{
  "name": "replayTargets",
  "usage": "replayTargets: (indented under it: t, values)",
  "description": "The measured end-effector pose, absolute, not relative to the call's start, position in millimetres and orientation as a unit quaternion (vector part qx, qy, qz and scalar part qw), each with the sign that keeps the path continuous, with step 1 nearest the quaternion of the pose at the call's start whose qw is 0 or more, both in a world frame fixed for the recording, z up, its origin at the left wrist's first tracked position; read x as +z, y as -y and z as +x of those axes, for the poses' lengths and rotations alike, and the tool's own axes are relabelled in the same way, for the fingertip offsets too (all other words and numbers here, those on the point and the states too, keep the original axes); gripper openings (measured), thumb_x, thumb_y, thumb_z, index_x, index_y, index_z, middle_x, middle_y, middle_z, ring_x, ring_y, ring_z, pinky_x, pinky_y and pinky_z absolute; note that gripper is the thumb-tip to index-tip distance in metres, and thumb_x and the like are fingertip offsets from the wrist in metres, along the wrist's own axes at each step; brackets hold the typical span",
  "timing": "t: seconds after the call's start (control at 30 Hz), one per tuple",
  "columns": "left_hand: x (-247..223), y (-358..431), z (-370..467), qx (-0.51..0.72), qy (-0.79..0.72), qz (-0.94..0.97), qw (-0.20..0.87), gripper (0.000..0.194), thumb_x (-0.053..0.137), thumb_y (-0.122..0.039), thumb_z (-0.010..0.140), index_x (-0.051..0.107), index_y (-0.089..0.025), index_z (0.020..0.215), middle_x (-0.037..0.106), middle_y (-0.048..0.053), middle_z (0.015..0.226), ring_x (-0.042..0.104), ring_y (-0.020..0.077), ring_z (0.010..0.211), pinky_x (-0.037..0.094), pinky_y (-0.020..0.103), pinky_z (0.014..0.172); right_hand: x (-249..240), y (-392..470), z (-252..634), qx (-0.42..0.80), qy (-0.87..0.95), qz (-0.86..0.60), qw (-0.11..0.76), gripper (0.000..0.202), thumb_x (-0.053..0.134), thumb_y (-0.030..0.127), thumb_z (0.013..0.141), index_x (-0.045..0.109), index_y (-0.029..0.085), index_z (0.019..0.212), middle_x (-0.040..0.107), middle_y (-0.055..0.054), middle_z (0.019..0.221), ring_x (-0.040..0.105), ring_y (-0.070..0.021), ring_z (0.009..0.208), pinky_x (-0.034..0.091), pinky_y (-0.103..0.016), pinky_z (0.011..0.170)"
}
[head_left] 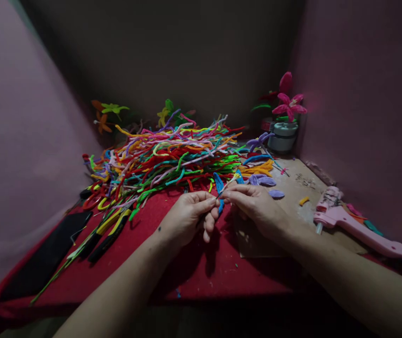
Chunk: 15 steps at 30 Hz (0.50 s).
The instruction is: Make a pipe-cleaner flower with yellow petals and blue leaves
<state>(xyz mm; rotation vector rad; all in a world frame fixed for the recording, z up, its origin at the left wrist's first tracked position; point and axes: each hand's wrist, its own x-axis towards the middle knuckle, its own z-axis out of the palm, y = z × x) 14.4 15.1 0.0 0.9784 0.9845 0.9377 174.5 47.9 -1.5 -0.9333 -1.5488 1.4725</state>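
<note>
Forearms [116, 281] low in view | left hand [186, 215]: pinching lower end of stem [228, 182] | stem: between both hands, slanting away rightward beside blue petals [218, 182] | right hand [259, 206]: pinching slightly higher

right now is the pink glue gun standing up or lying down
Lying down: the glue gun shows its flat side, handle stretched out to the right.
</note>
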Motion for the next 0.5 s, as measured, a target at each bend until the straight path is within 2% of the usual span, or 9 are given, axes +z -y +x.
replayTargets:
  t: [0.07, 0.13, 0.2, 0.23, 0.33, 0.43, 0.5]
  values:
    - [-1.5, -16.1, 14.2, 0.391, -0.434, 0.442, 0.681, 0.017, 0.055, -0.027, 0.08, 0.055, -0.012, 0.073, 0.057, 0.0, 0.051, 0.05, 0.0083, 0.036, 0.044, 0.019, 0.037, -2.7, -50.9, 176.3, 0.588, 0.598, -0.396, 0.375, 0.018, 0.054, 0.03, 0.073, 0.062, 0.017, 0.065, 0.055, 0.001, 0.061, 0.041, -0.0081, 0.048, 0.026, -0.022, 0.042]
    - [2.0, -16.8, 10.6, 0.355, -0.439, 0.454, 0.689, 0.016, 0.055, -0.028, 0.078, 0.056, -0.012, 0.077, 0.062, 0.004, 0.06, 0.06, 0.0135, 0.05, 0.051, 0.026, 0.052, -4.6, -54.8, 177.8, 0.602, 0.576, -0.419, 0.362, 0.017, 0.054, 0.032, 0.072, 0.061, 0.017, 0.067, 0.058, 0.0, 0.064, 0.044, -0.0094, 0.047, 0.025, -0.022, 0.039]
    - [9.3, -16.5, 2.5, 0.32, -0.487, 0.504, 0.637, 0.018, 0.053, -0.029, 0.078, 0.057, -0.012, 0.082, 0.065, 0.007, 0.073, 0.064, 0.0181, 0.066, 0.051, 0.032, 0.065, -5.4, -58.2, 179.0, 0.625, 0.543, -0.438, 0.35, 0.015, 0.056, 0.032, 0.07, 0.061, 0.018, 0.069, 0.059, -0.002, 0.065, 0.047, -0.0107, 0.048, 0.024, -0.021, 0.038]
    - [13.0, -15.9, -2.9, 0.303, -0.535, 0.55, 0.565, 0.019, 0.051, -0.029, 0.079, 0.058, -0.013, 0.083, 0.065, 0.008, 0.076, 0.063, 0.0183, 0.07, 0.049, 0.031, 0.068, -5.2, -59.3, 179.5, 0.636, 0.527, -0.444, 0.346, 0.014, 0.056, 0.032, 0.069, 0.061, 0.018, 0.07, 0.059, -0.003, 0.065, 0.047, -0.0109, 0.048, 0.024, -0.021, 0.038]
    - [17.0, -10.5, -18.4, 0.243, -0.67, 0.659, 0.239, 0.017, 0.05, -0.031, 0.08, 0.058, -0.016, 0.079, 0.064, 0.006, 0.078, 0.061, 0.0201, 0.076, 0.044, 0.031, 0.072, -3.7, -60.3, 180.0, 0.66, 0.495, -0.451, 0.342, 0.014, 0.058, 0.032, 0.068, 0.062, 0.019, 0.07, 0.059, -0.004, 0.066, 0.048, -0.0111, 0.048, 0.024, -0.02, 0.037]
    - [7.7, -0.6, -24.0, 0.081, -0.723, 0.683, 0.062, 0.024, 0.047, -0.04, 0.08, 0.056, -0.018, 0.087, 0.063, 0.009, 0.083, 0.061, 0.0255, 0.077, 0.043, 0.034, 0.067, -3.9, -59.7, 179.8, 0.663, 0.497, -0.445, 0.339, 0.013, 0.058, 0.031, 0.067, 0.061, 0.019, 0.068, 0.059, -0.005, 0.066, 0.049, -0.0117, 0.049, 0.024, -0.021, 0.037]
    - [-0.3, 5.6, -23.2, -0.004, -0.732, 0.682, -0.005, 0.03, 0.045, -0.041, 0.081, 0.052, -0.017, 0.098, 0.06, 0.013, 0.096, 0.062, 0.0283, 0.079, 0.043, 0.035, 0.064, -5.1, -59.7, 179.9, 0.664, 0.496, -0.445, 0.339, 0.012, 0.058, 0.031, 0.067, 0.062, 0.019, 0.069, 0.06, -0.005, 0.067, 0.049, -0.0116, 0.049, 0.025, -0.021, 0.037]
